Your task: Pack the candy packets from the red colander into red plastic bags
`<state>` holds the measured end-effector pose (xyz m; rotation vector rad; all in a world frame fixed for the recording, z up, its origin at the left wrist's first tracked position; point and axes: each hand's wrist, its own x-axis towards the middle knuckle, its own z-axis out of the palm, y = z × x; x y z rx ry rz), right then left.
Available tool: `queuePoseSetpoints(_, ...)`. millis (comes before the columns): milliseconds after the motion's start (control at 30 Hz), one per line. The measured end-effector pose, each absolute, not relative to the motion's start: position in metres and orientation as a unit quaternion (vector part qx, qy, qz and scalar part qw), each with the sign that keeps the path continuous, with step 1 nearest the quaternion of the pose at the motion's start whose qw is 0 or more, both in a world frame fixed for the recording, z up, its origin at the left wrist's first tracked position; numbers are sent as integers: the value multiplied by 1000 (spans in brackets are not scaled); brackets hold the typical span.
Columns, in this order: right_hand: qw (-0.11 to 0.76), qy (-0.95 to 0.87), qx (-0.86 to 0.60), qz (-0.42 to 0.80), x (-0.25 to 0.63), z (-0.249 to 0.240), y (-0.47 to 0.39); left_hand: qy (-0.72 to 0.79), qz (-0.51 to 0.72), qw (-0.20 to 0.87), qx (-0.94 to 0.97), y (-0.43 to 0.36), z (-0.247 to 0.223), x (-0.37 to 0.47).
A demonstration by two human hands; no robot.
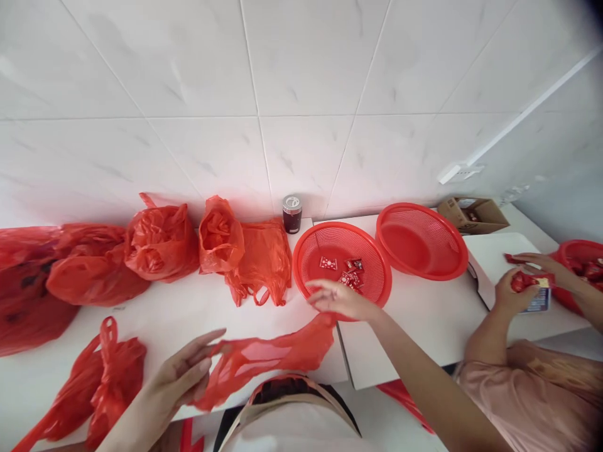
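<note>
A thin red plastic bag (277,350) stretches sideways in front of my body, limp and flat. Its left end is in my left hand (181,370), whose lower fingers are partly hidden behind it. My right hand (342,300) hovers over the near rim of a red mesh basket (301,251), fingers stretched out and apart, with nothing seen in them. The bag's right end hangs just below that hand; whether they touch I cannot tell. Several small red-and-white wrapped packets (351,276) lie in the basket.
Filled red bags (162,242) line the wall at left; a tied one (113,370) sits nearer. Flat bags (261,254) lie beside a dark lidded jar (292,216). Rightward are another basket (414,242), a cardboard box (490,216) and a co-worker's hands (511,295) holding red packets.
</note>
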<state>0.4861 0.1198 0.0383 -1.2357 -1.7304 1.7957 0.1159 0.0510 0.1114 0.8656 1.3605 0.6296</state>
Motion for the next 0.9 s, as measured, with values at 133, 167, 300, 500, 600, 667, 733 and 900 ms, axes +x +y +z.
queuePoseSetpoints(133, 35, -625, -683, 376, 526, 0, 169, 586, 347, 634, 367, 57, 110, 147)
queuePoseSetpoints(167, -9, -610, -712, 348, 536, -11, 178, 582, 358, 624, 379, 57, 109, 154)
queuePoseSetpoints(300, -88, -578, -739, 335, 557, -49, 193, 551, 389, 614, 410, 52, 108, 176)
queuePoseSetpoints(500, -26, -567, -756, 327, 548, -72, 174, 506, 450, 652, 341, 47, 112, 189)
queuePoseSetpoints(600, 50, -542, -765, 343, 547, -66, 166, 498, 462, 658, 324, 46, 111, 193)
queuePoseSetpoints(667, 108, -522, -763, 365, 549, -54, 167, 489, 461, 662, 332, 45, 109, 196)
queuePoseSetpoints(733, 173, -504, -751, 391, 552, -33, 169, 483, 456, 667, 338, 43, 108, 197)
queuePoseSetpoints(900, 378, -448, -573, 573, 517, 44, 150, 468, 455, 670, 352, 39, 103, 199)
